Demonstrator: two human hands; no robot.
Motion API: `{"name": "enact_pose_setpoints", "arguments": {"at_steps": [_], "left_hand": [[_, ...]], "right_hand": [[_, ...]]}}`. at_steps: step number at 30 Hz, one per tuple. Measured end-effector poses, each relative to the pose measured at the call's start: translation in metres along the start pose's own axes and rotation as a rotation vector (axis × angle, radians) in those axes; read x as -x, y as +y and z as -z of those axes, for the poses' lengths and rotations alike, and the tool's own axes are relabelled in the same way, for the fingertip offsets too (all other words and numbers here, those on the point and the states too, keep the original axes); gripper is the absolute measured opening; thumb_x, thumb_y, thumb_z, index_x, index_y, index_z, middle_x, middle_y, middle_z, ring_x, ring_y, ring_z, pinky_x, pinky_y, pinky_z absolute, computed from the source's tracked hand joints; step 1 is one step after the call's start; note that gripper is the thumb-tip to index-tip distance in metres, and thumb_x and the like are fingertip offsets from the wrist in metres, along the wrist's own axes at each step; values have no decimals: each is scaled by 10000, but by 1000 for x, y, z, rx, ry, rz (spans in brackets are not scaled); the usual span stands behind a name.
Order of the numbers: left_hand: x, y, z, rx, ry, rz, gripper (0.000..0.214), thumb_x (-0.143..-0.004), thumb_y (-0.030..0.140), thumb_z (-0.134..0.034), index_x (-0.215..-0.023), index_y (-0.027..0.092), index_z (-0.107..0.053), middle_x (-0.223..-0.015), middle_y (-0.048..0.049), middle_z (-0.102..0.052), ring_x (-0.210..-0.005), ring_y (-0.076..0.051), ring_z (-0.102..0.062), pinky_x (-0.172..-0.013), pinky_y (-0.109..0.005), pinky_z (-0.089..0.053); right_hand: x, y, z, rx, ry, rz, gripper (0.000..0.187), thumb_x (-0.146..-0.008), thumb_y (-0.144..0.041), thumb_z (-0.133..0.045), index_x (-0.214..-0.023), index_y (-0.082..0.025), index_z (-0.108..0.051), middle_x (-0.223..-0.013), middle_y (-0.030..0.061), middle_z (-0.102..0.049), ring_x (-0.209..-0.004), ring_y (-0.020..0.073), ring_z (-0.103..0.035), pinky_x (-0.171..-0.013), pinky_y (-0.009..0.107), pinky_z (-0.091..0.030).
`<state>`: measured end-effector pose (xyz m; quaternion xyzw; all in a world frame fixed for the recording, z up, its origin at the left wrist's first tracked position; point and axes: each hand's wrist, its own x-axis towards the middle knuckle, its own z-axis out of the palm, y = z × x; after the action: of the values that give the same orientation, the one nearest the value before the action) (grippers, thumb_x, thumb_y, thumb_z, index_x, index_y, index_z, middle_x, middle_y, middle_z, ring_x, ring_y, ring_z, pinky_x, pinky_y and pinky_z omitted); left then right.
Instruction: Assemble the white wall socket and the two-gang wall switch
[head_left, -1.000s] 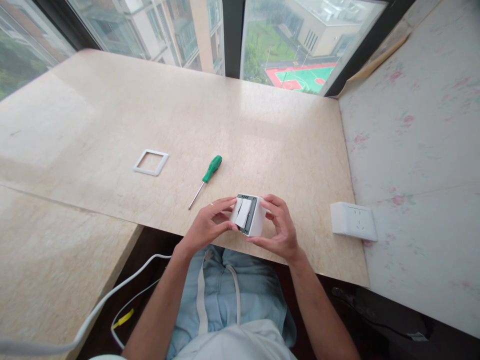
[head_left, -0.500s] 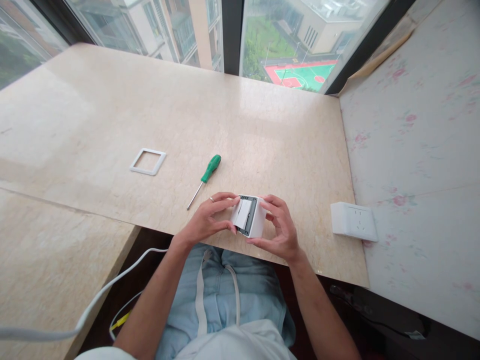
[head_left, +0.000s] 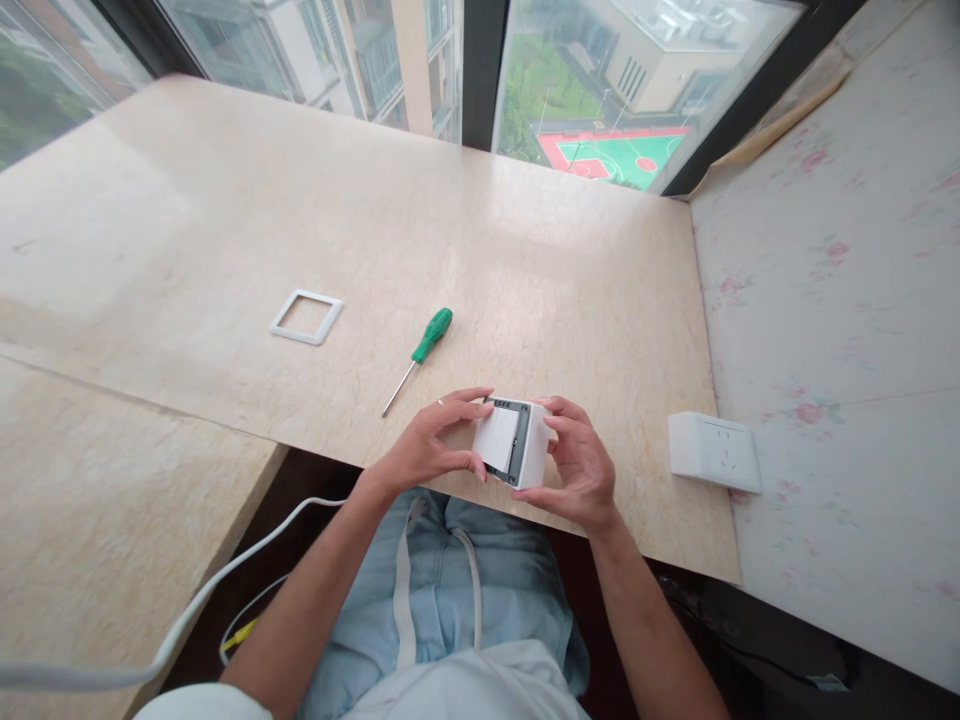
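Between my two hands, near the front edge of the stone sill, is a white wall switch (head_left: pixel 496 438) set in a white box, with a dark grey inner frame showing around its wide rocker. My left hand (head_left: pixel 439 440) grips it from the left, thumb below and fingers above. On the other side my right hand (head_left: pixel 574 460) holds the white side wall of the box. Beyond them lies a screwdriver (head_left: pixel 417 362) with a green handle, its shaft pointing toward me. Farther left, a white square frame (head_left: pixel 306 317) lies flat.
At the right, a white socket box (head_left: pixel 714 450) is fixed by the flowered wall (head_left: pixel 817 300). A white cable (head_left: pixel 247 548) runs across the gap at lower left. The stone sill (head_left: pixel 585 290) reaches back to the windows.
The camera view has shifted a little, so the sill items appear slightly to the right. Both hands still hold the switch, which is turned slightly more face-up.
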<state>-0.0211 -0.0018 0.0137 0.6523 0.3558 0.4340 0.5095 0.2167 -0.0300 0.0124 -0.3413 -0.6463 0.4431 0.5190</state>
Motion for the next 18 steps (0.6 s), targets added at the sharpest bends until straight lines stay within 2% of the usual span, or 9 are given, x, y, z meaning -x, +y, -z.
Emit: {"name": "enact_pose_setpoints", "arguments": {"at_steps": [3,5,8,10,11,13,15,18], "left_hand": [[4,1,-6,215,-7,90,621,-581,287,-967,-1141,234,-704,-1461,-164,-578,-1326,-323,-583,-1034,-455,-527],[6,2,-10,343,7,147,563,-576,270,-968,-1075,221,-712,-1446,-155,-590,-1283,-317,-615,-980,-435,-557],[6,3,-18,484,124,232,356,-649,313,-930,-888,175,-704,-1345,-145,-659,-1199,-290,-662,-943,-414,-560],[7,5,-22,556,192,301,332,-681,333,-910,-857,165,-685,-1322,-142,-670,-1133,-266,-689,-916,-391,-560],[7,6,-24,589,210,336,374,-665,330,-920,-910,169,-687,-1328,-144,-665,-1100,-257,-699,-894,-376,-564],[9,8,-25,663,219,413,590,-611,310,-950,-1117,200,-665,-1335,-152,-656,-1049,-244,-713,-847,-346,-571],[10,11,-25,740,188,496,777,-585,300,-961,-1270,218,-603,-1248,-144,-695,-1001,-231,-722,-823,-330,-574],[10,15,-25,803,128,574,744,-592,312,-955,-1243,181,-620,-1040,-93,-746,-904,-193,-724,-798,-300,-564]], "right_hand": [[-1,-2,0,-18,20,-6,748,-621,-411,-937,-1276,-368,-577,-1366,92,-495,-1293,326,-563,-871,465,-639],[-1,-3,0,-39,26,-6,740,-613,-429,-937,-1263,-365,-591,-1350,90,-510,-1276,331,-576,-900,490,-625],[-1,-5,-1,-68,4,-13,745,-610,-425,-941,-1269,-372,-599,-1343,87,-521,-1261,333,-585,-929,512,-608],[-1,-6,-2,-67,-15,-19,749,-609,-423,-943,-1274,-381,-601,-1341,85,-531,-1257,333,-587,-940,521,-601],[-1,-7,-2,-70,-20,-20,749,-611,-421,-944,-1277,-384,-602,-1339,83,-537,-1255,333,-588,-946,525,-597],[-1,-7,-3,-96,-24,-18,750,-616,-413,-942,-1286,-387,-606,-1332,78,-545,-1255,330,-587,-963,531,-588],[-1,-7,-4,-127,-25,-20,748,-618,-416,-940,-1288,-393,-609,-1323,71,-551,-1253,327,-587,-974,536,-580],[-1,-6,-4,-146,-21,-30,754,-608,-442,-939,-1284,-401,-607,-1316,66,-555,-1245,330,-592,-975,544,-577]]}}
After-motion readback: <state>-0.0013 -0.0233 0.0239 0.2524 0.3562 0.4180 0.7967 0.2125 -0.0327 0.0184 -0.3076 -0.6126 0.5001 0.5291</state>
